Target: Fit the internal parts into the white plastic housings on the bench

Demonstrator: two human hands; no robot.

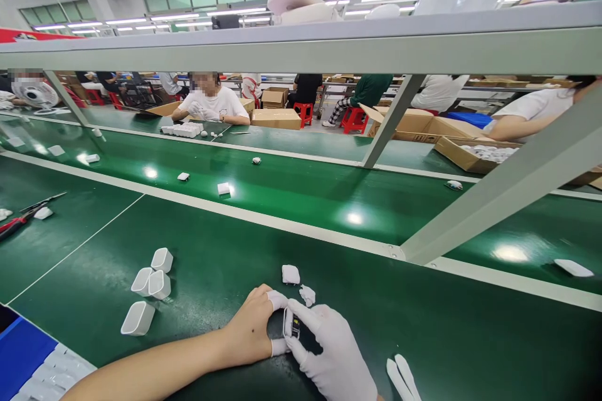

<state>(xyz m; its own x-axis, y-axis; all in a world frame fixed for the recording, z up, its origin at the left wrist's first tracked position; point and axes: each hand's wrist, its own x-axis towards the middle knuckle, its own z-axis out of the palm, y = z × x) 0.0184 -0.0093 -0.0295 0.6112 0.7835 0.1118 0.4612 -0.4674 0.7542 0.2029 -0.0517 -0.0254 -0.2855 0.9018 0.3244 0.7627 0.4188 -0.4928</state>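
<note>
Between both hands is a small white plastic housing [288, 324] with dark and yellowish parts showing inside. My left hand [251, 332], with white finger cots on thumb and forefinger, grips its left side. On its right side, my right hand [329, 344] in a white glove pinches it with thumb and fingers. Just beyond the hands lie a white squarish piece [290, 274] and a crumpled white scrap [307, 295]. Several white open cups stand to the left, among them a near one [138, 318]. White strips [403, 377] lie right of my gloved hand.
A green conveyor belt [301, 191] carries scattered white parts beyond the bench's pale rail. A slanted metal post [498, 182] rises on the right under a shelf. Red-handled pliers [19, 222] lie far left, above a blue bin [23, 351]. Co-workers sit across the line.
</note>
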